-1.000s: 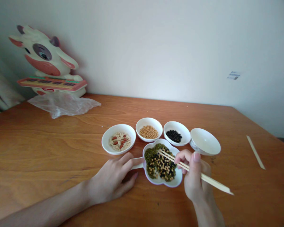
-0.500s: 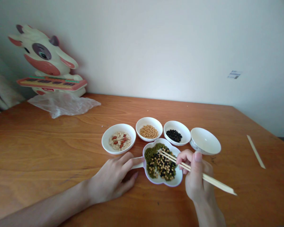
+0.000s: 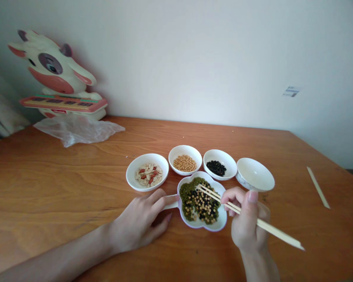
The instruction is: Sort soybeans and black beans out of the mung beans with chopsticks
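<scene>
My right hand (image 3: 248,219) is closed around a pair of wooden chopsticks (image 3: 278,234). Their tips sit among the mixed beans (image 3: 204,203), green, black and yellow, in a white flower-shaped dish (image 3: 196,225) with a purple rim. The dish's short handle (image 3: 170,203) is held by my left hand (image 3: 142,221), its thumb resting near the table. Behind the dish stand a bowl of peanuts (image 3: 147,188), a bowl of soybeans (image 3: 186,149) and a bowl of black beans (image 3: 220,154). Whether a bean is pinched between the tips I cannot tell.
An empty white bowl (image 3: 255,175) leans at the right end of the row. Farther right lies a flat wooden strip (image 3: 318,188). A clear plastic bag (image 3: 79,131) lies before a cow-shaped toy keyboard (image 3: 63,103) at the back left of the wooden table (image 3: 61,184).
My right hand has shifted slightly right, and the rear ends of the chopsticks have swung right and toward me. The tips stay in the beans; my left hand holds still.
</scene>
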Tool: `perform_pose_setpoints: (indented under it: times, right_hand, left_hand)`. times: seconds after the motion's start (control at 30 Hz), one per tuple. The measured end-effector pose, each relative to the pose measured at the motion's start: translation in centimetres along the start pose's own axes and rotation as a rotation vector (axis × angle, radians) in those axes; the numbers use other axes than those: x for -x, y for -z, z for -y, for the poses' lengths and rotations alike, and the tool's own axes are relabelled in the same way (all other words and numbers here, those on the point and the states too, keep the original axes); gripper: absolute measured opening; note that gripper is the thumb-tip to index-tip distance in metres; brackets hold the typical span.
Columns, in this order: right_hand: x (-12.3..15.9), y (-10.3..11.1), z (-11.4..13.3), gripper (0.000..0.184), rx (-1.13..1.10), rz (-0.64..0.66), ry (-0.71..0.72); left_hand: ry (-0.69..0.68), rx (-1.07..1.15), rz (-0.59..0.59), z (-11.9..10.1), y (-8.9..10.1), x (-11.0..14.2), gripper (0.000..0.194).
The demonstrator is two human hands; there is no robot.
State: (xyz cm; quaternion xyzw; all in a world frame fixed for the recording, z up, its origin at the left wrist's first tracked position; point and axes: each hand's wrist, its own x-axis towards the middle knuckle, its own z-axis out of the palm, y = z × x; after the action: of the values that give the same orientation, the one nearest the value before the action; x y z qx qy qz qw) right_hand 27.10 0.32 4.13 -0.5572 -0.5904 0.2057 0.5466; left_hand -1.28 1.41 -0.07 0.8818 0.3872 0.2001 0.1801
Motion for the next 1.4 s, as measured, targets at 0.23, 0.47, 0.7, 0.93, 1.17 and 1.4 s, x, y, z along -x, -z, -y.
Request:
perform_pose_setpoints:
  times: [0.23, 0.47, 0.7, 0.93, 1.17, 1.4]
  right_hand:
    - [-0.4, -0.1, 0.0, 0.083, -0.007, -0.138, 0.134]
    - [-0.7, -1.6, 0.2, 0.082, -0.093, -0.258, 0.168]
    - [-1.0, -3.2, -0.3, 0.078, -0.090, -0.162, 0.049]
    - [-1.4, -3.0, -0.5, 0.070, -0.117, -0.035, -0.017]
    - [-1.1, -1.5, 0.3, 0.072, -0.081, -0.060, -0.039]
    - [-1.4, 1.4, -2.3, 0.082, 0.006, 0.005, 0.025]
  left_hand:
    - [0.002, -0.013, -0.011, -0.1, 0.0, -0.1, 0.052]
    - [0.002, -0.020, -0.006, -0.1, 0.0, 0.1, 0.055]
    - [0.005, -0.020, 0.001, -0.1, -0.1, 0.1, 0.058]
    - [0.000, -0.012, -0.003, -0.1, 0.0, 0.1, 0.057]
    - [0.003, -0.023, -0.007, -0.1, 0.0, 0.2, 0.055]
    - [0.004, -0.015, -0.005, 0.0, -0.1, 0.2, 0.054]
